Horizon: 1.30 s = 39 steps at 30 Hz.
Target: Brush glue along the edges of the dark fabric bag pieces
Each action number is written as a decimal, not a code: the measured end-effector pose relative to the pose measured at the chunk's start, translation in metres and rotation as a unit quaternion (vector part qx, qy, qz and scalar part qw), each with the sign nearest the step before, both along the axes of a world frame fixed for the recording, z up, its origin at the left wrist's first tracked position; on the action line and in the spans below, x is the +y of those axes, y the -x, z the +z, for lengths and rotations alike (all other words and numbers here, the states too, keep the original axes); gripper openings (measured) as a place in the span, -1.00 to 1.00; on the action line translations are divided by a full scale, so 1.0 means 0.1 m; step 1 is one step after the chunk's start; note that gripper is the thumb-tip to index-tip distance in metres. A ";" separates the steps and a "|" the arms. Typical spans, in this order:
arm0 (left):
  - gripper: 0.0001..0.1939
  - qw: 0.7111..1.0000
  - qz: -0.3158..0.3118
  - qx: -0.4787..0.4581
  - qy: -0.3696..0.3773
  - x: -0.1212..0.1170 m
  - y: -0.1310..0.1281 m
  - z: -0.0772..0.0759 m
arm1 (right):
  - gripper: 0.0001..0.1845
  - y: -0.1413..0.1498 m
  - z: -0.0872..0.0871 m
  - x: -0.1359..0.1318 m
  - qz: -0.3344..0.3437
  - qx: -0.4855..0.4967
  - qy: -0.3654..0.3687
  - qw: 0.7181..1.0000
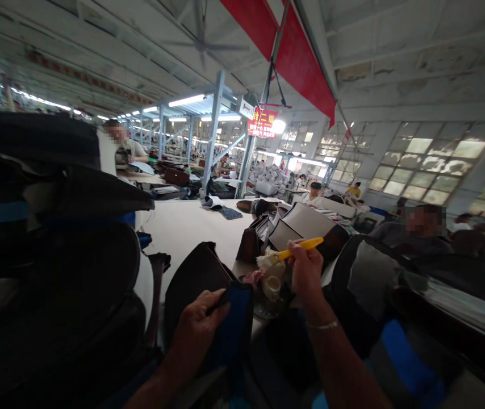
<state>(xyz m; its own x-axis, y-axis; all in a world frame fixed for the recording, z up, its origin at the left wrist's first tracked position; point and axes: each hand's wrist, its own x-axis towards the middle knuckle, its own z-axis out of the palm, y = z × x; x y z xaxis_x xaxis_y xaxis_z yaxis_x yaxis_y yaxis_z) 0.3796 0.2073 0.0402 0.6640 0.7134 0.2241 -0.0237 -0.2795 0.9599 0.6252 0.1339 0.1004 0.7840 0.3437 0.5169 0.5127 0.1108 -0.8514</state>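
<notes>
My left hand [202, 318] pinches the edge of a dark leather-like piece with a blue lining [236, 312], which stands curved in front of me. In my right hand [306, 272] is a brush with a yellow handle [300, 248], its pale bristles pointing left. Below the bristles sits a small whitish pot [272, 288], and a pinkish crumpled scrap [253, 277] lies beside it. The brush is apart from the dark piece. What the pot holds is too dark to make out.
Tall stacks of dark padded pieces [55, 267] rise on the left. More dark pieces [366, 272] crowd the right. On the white table [178, 218] lie a patterned fabric piece [230, 213] and brown panels. Several people work farther back.
</notes>
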 end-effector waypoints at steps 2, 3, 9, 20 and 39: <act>-0.59 1.000 -0.003 0.012 0.001 -0.02 0.02 0.04 | -0.65 0.26 0.19 -0.05 0.080 -0.012 -0.017 0.997; -0.59 1.000 -0.002 0.019 -0.004 -0.03 0.03 0.06 | -0.67 0.39 0.26 -0.08 0.132 -0.018 -0.018 0.991; -0.67 0.998 -0.020 0.026 -0.046 -0.08 0.10 0.17 | -0.76 0.68 0.42 -0.08 0.294 -0.146 0.053 0.943; -0.62 0.998 -0.037 0.050 -0.019 -0.17 0.16 0.32 | -0.74 0.67 0.40 -0.23 0.264 -0.172 0.055 0.947; -0.75 0.812 0.159 0.073 -0.557 -0.39 -0.02 -0.04 | -0.71 0.72 0.55 -0.50 0.149 -0.177 0.043 0.972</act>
<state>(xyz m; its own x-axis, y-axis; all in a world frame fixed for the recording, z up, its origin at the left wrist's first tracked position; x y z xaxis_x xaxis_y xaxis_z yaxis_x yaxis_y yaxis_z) 0.3819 0.1681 0.0361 0.5640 0.2635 0.7826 0.3110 -0.9457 0.0943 0.5534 0.0842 0.1556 0.4219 0.5828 0.6946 0.7307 0.2349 -0.6410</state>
